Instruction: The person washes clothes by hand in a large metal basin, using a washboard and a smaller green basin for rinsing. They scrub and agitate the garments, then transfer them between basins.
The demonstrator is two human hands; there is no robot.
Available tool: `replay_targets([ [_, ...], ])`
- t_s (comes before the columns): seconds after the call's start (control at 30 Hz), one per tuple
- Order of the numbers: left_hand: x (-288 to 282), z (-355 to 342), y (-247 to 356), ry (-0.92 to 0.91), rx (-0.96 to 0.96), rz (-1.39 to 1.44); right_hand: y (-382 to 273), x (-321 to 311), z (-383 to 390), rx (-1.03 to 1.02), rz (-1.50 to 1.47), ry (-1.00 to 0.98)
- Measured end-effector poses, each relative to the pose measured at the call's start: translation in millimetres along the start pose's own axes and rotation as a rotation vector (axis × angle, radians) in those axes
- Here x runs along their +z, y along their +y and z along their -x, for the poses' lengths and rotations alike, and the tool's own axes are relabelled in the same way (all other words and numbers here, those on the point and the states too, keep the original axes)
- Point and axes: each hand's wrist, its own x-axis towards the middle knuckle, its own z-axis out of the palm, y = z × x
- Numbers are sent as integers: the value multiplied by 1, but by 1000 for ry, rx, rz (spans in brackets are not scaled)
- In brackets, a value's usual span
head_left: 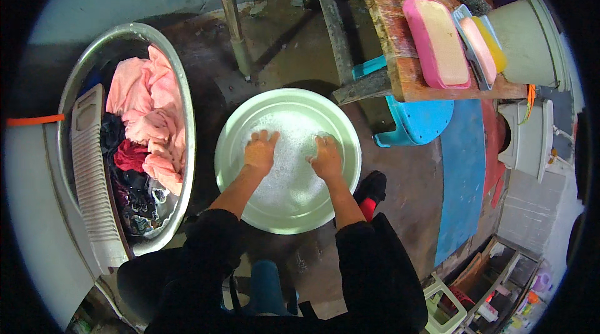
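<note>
Metal tub (189, 127) at left, pale green basin (355, 168) at centre, clothes (147, 118) in the tub, suds (290, 171) in the basin, washboard (97, 174) along the tub's edge, left hand (260, 151) in the suds, right hand (327, 157) likewise, whether either grips anything impossible to tell.

Place: washing corner, likely home
Basin (290, 224): suds (290, 171) — around both hands (259, 151)
Washboard (97, 174): left of them, beside clothes (153, 93)
Soap bars (480, 44): beyond right hand (326, 157)

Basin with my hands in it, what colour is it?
The basin is pale green, clearest in the head view.
</note>
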Motion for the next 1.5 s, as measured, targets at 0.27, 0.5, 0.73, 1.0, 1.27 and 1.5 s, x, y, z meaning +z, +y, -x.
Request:
replay_targets([
  [0.27, 19, 16, -1, -138, 113, 2, -53, 25, 11, -7, -145, -95],
  [0.5, 28, 67, 17, -161, 85, 287, -57, 51, 65, 5, -152, -191],
  [0.73, 33, 91, 30, -461, -49, 238, -48, 75, 110, 73, -149, -317],
  [1.0, 33, 86, 32, -669, -20, 161, -45, 57, 105, 6, 74, -522],
  [1.27, 44, 81, 29, -754, -68, 299, -43, 44, 102, 120, -113, -564],
  [1.5, 62, 82, 25, -658, -494, 1018, -23, 42, 103, 607, -1155, -255],
])
